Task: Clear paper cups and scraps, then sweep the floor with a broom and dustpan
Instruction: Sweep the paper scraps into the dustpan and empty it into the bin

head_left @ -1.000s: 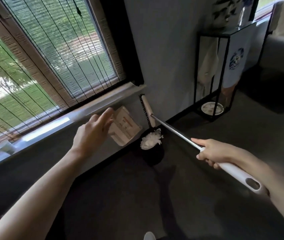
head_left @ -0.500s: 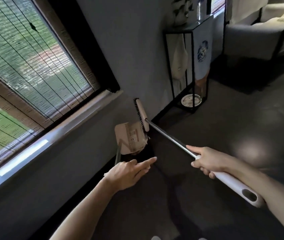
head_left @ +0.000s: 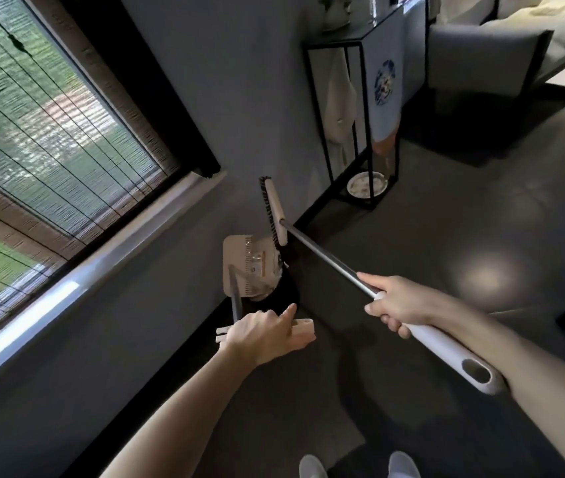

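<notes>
Right hand (head_left: pixel 399 306) grips broom (head_left: pixel 322 251), left hand (head_left: pixel 262 334) holds dustpan (head_left: pixel 239 251)

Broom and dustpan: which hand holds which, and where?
Right hand grips the broom where its white grip meets the metal pole. Left hand covers the dustpan handle's white top; whether it grips cannot be told.

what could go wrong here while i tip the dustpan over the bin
1. The dustpan hangs tilted over the black bin, steered only from its handle end by the left hand. Scraps may spill past the rim.
2. The right hand holds the broom with its head up by the wall. A swing could hit the black metal stand or the plate at its foot.
</notes>
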`<state>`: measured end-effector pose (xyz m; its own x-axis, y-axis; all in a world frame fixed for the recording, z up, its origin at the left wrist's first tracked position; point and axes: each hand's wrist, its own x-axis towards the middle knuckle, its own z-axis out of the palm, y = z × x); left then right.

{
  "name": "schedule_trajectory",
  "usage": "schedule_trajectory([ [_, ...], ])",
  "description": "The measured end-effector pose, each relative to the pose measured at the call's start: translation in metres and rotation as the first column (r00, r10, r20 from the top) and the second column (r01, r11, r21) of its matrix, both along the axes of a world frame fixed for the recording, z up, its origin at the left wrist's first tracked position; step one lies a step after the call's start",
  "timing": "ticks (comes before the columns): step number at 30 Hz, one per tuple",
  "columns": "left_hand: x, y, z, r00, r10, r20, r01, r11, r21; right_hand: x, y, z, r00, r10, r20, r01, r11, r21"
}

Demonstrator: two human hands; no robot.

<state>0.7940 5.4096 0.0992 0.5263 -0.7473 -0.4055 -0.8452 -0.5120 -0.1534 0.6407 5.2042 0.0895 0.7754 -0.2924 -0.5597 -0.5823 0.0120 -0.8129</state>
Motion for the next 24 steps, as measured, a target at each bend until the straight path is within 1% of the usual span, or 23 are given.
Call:
schedule_trajectory([
  [4,-0.002,0.004,-0.009,0.976,-0.194,0.102,0.185,0.979,0.090,0.002,0.003,0.001,1.000,0.008,-0.003,-0.008,1.000,0.017],
  [7,-0.003,0.015,-0.013,0.953,-0.282,0.113,0.266,0.954,0.138,0.004,0.003,0.004,1.000,0.016,-0.011,-0.015,0.999,0.033],
  [11,-0.003,0.036,-0.015,0.940,-0.319,0.120,0.301,0.943,0.145,0.005,0.000,0.007,1.000,0.019,-0.006,-0.019,0.999,0.039],
  [17,-0.008,0.057,-0.016,0.920,-0.361,0.150,0.328,0.922,0.205,0.013,-0.005,0.013,1.000,-0.004,0.003,0.003,0.998,0.062],
  [21,-0.007,0.062,-0.009,0.909,-0.372,0.189,0.337,0.921,0.194,0.019,-0.005,0.010,1.000,-0.018,-0.010,0.019,0.996,0.089],
  [24,-0.011,0.066,0.000,0.885,-0.420,0.200,0.384,0.902,0.197,0.021,-0.002,0.007,1.000,-0.021,-0.020,0.023,0.994,0.106],
])
